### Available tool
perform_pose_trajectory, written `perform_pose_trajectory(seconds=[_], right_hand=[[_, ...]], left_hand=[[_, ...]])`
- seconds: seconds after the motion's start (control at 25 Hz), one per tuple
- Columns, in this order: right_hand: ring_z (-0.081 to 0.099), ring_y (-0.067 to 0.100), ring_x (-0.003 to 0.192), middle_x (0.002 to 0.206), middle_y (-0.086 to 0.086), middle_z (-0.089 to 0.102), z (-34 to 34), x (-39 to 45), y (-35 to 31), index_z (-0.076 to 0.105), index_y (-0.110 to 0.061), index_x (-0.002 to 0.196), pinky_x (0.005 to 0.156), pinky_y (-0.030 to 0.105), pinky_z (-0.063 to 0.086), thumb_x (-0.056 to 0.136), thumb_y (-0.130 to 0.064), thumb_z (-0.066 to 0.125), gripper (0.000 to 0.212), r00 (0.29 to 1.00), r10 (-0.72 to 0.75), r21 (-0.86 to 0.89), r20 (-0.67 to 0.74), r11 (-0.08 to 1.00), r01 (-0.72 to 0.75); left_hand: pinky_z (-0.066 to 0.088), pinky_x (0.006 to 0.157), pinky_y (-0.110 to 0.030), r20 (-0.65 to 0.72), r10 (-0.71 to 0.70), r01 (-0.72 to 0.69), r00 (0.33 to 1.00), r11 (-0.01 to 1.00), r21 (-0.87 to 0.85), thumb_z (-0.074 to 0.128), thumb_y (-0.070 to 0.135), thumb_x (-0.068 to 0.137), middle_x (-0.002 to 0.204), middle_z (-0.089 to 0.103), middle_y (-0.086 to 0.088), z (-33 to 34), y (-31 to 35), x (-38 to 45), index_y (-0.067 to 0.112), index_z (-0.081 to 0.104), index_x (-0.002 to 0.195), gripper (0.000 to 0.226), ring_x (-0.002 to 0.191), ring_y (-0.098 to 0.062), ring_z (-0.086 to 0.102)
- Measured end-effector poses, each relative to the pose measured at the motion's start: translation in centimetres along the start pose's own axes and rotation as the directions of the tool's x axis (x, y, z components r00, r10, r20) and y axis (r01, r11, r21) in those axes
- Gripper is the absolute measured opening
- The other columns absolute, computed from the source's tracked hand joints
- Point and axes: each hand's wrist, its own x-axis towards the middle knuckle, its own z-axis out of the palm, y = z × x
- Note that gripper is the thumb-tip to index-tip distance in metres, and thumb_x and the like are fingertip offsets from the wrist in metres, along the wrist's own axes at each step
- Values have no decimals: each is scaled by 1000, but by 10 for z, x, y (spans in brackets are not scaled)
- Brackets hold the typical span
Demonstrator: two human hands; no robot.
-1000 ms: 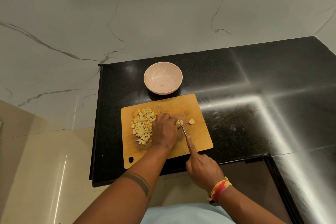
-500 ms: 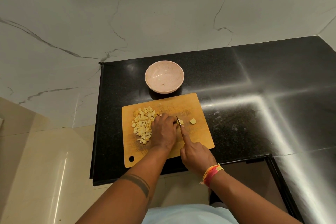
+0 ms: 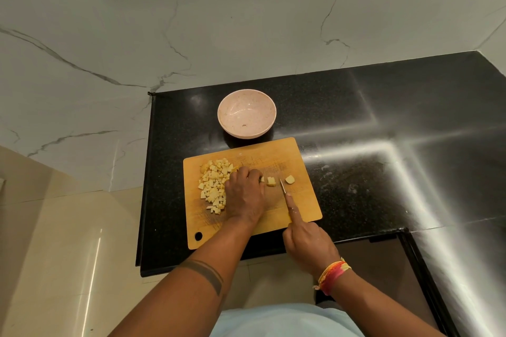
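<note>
Left hand point(image 3: 245, 197) lies knuckles-up on the wooden cutting board point(image 3: 304, 200), its fingers curled down on a pale yellow stub point(image 3: 262, 179) that just peeps out at the fingertips. Right hand point(image 3: 309, 243) is wrapped round the handle of a small knife point(image 3: 282, 186), forefinger laid straight along its spine.

Half a second ago the right hand was pushed forward and the blade sat hard against the left fingertips. Now it has drawn back toward the body, and the blade has shifted to the right, away from the left hand. A freshly cut chunk point(image 3: 271, 181) lies loose between the left fingertips and the blade, and a rounded end piece point(image 3: 290, 179) lies just past the blade.

That reads as one more slice done. The stub looks nearly used up, so the dicing seems close to finished. The pile of cubes point(image 3: 215, 186) sits left of the left hand, and the pink bowl point(image 3: 246, 116) waits beyond both hands.
</note>
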Motion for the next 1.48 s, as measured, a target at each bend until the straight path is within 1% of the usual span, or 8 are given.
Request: perform_pose_trajectory(seconds=[0.28,0.48,0.64,0.84,1.04,1.16,1.32,1.48], right_hand=[[58,25,59,71,5,62,14,21,-40,-12,-32,162,58,43,51,98,-26,37,80,998,-49,63,40,997,46],[55,25,55,64,3,59,-2,18,-26,-8,-37,162,55,45,46,98,-24,40,81,1000,6,139,-30,990,-1],[47,22,47,57,1,56,-15,9,1,3,-32,164,46,41,37,99,-20,43,77,990,92,156,-109,985,-74],[45,18,47,59,1,57,-20,6,12,4,-33,164,45,35,33,100,-22,41,75,986,135,163,-98,980,-118],[43,16,48,60,1,58,-20,10,10,3,-34,163,46,37,36,100,-23,41,75,990,123,176,-75,978,-108],[44,15,48,61,0,58,-18,11,9,3,-34,163,46,36,37,99,-23,41,75,990,121,185,-73,977,-106],[43,15,48,60,-2,55,-14,8,7,2,-35,163,46,33,32,100,-22,42,76,992,106,166,-63,982,-95],[43,16,49,61,-3,54,-10,3,5,0,-36,163,46,32,32,100,-23,42,77,992,112,159,-61,982,-101]], left_hand=[[39,97,-37,-29,-35,36,999,999,34,55,29,101,123,54,1,-10,-12,1,26,63,127,28,111,-20,48],[41,94,-36,-68,-34,34,997,999,-5,54,28,101,120,55,2,-16,-13,1,26,64,124,25,108,-19,48],[45,99,-37,84,184,-162,979,961,-222,51,30,103,121,57,-1,-9,19,7,19,64,126,28,114,-20,49],[46,102,-41,286,169,-103,943,967,-233,58,30,102,130,48,-3,9,47,17,22,58,137,37,122,-24,47],[49,88,-40,248,194,-128,949,957,-260,55,20,102,114,51,0,9,44,21,20,59,111,10,104,-23,54],[51,88,-44,200,210,-145,957,944,-296,57,17,99,111,52,3,10,31,17,21,63,105,9,97,-18,56],[49,95,-37,178,246,-186,953,936,-299,58,27,100,114,51,10,13,14,2,26,66,109,12,105,-7,51],[46,101,-30,166,193,-139,967,947,-291,60,27,101,124,51,6,11,14,4,23,64,130,30,117,-13,51]])
